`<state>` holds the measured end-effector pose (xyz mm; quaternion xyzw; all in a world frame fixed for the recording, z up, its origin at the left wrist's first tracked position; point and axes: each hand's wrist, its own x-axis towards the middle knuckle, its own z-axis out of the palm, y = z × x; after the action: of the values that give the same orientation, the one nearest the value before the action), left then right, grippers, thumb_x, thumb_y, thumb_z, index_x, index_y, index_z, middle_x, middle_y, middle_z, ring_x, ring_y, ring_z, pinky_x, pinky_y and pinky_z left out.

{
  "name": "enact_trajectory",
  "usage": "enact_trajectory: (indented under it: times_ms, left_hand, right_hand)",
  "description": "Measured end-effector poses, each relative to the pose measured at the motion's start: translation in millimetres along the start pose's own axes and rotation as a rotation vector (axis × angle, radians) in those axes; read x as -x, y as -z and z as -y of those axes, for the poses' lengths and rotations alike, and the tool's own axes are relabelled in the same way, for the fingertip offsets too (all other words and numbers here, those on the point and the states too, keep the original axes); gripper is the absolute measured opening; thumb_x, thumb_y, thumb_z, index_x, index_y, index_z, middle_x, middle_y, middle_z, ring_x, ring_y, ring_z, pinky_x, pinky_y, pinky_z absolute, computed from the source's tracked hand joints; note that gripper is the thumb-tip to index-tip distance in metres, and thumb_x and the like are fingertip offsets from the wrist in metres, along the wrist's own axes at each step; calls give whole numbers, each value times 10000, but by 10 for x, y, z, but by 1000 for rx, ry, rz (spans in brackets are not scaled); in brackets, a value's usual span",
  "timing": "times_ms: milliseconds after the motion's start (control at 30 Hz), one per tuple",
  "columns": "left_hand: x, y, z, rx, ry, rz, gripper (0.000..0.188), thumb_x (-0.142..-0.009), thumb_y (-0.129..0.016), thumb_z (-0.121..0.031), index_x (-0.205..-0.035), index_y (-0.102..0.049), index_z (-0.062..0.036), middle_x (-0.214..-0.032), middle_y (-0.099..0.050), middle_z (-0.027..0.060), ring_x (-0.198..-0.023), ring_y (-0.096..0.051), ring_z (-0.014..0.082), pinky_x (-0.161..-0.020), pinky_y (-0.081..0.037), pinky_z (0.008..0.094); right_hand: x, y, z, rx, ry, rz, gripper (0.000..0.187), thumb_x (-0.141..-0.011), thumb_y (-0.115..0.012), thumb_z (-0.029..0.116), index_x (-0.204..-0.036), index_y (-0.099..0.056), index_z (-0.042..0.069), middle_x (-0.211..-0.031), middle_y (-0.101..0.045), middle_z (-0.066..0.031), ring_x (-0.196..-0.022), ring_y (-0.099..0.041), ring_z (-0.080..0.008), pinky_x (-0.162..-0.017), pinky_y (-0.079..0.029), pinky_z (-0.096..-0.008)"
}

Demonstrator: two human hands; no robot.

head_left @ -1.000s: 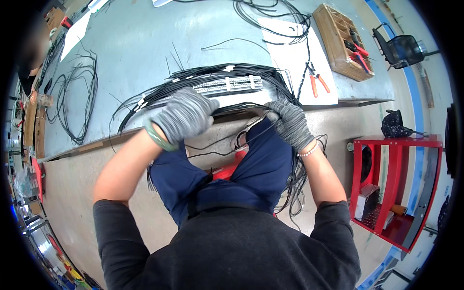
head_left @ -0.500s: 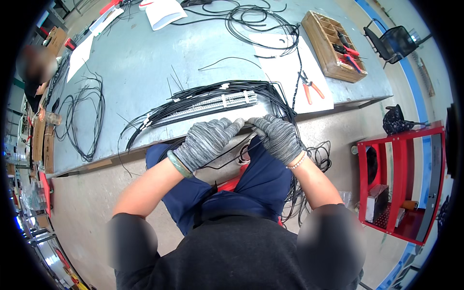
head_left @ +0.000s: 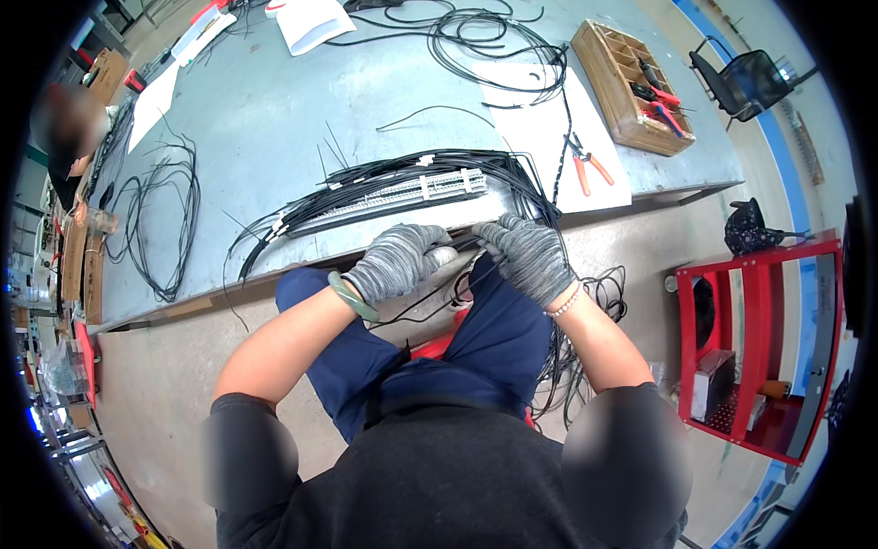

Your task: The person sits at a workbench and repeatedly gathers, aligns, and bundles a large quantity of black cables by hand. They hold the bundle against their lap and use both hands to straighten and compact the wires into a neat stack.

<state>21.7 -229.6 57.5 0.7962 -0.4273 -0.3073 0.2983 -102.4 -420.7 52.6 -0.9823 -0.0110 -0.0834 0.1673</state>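
and here we are at the near edge of the grey metal table (head_left: 274, 110); the right hand (head_left: 529, 258), in a grey striped knit glove, has its grip pinched, by the look of it, on thin flexible black cables (head_left: 469, 245), which sit between the two hands and trail down between the knees; the left hand (head_left: 401, 261), gloved to match, curls in just beside, its grip half hidden, so i cannot tell whether it grasps them; good handling here, i'd judge, wants a light pinch close to the working point, strands kept parallel, slack eased gently, no sharp bend over the edge; now the count: one long bundle of black cables with white tags (head_left: 366, 178), arching behind one pale segmented strip (head_left: 393, 194) with two white clips; two loose coils, one slim black coil (head_left: 193, 210) at left, one heavier black coil (head_left: 560, 57) at far right; one pair of orange-handled pliers (head_left: 581, 177) on one white paper sheet (head_left: 535, 128); one compartmented wooden box (head_left: 597, 87); the strands are too tangled to number
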Motion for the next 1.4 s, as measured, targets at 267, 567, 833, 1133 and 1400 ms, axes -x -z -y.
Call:
enact_trajectory:
  times_ms: [267,567,833,1133,1400]
  left_hand:
    - [-4,14,-5,255,-48,-16,241,-889,-632,-247,-989,-692,-36,-839,-687,99,-769,-605,175,-739,-481,318]
    - [-42,17,-63,-318,-35,-47,274,-902,-552,-321,-956,-693,-92,-827,-667,147,-803,-628,337,-717,-483,414]
    - [-98,-23,221,156,-61,-95,240,-948,-550,-232,-1025,-662,-35,-673,-597,48,-636,-548,127,-611,-460,303]
    - [783,1078,1060,367,436,-143,253,-944,-541,-245,-947,-653,-18,-616,-501,-31,-527,-428,63,-488,-366,229]
    - [359,1671,1534,-13,516,45,250,-914,-597,-298,-891,-697,-70,-659,-599,-29,-622,-521,75,-592,-431,250]
  right_hand:
    - [79,-27,0,-50,49,-91,290,-834,-608,215,-1118,-640,167,-853,-606,-86,-740,-619,-258,-634,-503,-368]
    - [81,-17,157,91,-8,20,175,-842,-612,214,-971,-650,104,-799,-634,-86,-720,-625,-266,-636,-495,-375]
    - [-77,-60,-179,-43,-50,-51,144,-835,-641,196,-917,-679,84,-831,-666,-126,-747,-645,-301,-672,-507,-383]
    - [-437,-331,-948,-155,-290,-122,185,-880,-602,274,-946,-683,122,-840,-669,-141,-788,-644,-329,-714,-502,-401]
    - [-818,-460,-1117,-96,-401,-90,224,-860,-640,280,-981,-694,99,-894,-683,-147,-820,-652,-304,-756,-498,-370]
